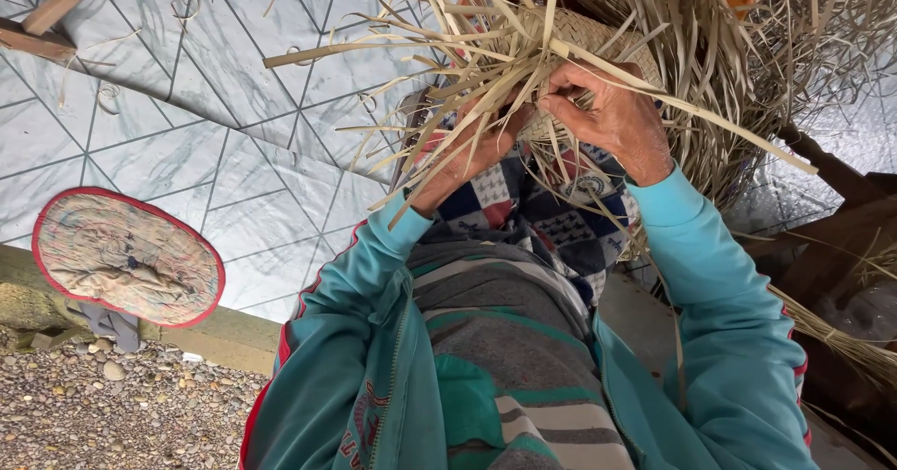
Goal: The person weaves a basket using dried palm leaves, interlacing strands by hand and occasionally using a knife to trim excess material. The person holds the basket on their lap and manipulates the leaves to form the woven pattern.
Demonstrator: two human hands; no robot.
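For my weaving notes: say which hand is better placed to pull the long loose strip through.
Probably the right hand: its fingers pinch the long strip where it leaves the woven piece. The left hand sits lower among shorter strands.

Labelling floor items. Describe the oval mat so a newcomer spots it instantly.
Start from the pale tiled floor with its triangle pattern, left of the person weaving dry straw strips. Follow it to its edge, where a low step meets the gravel. The oval mat lies there, a faded patterned pad with a red border, the only cloth piece on the tiles.
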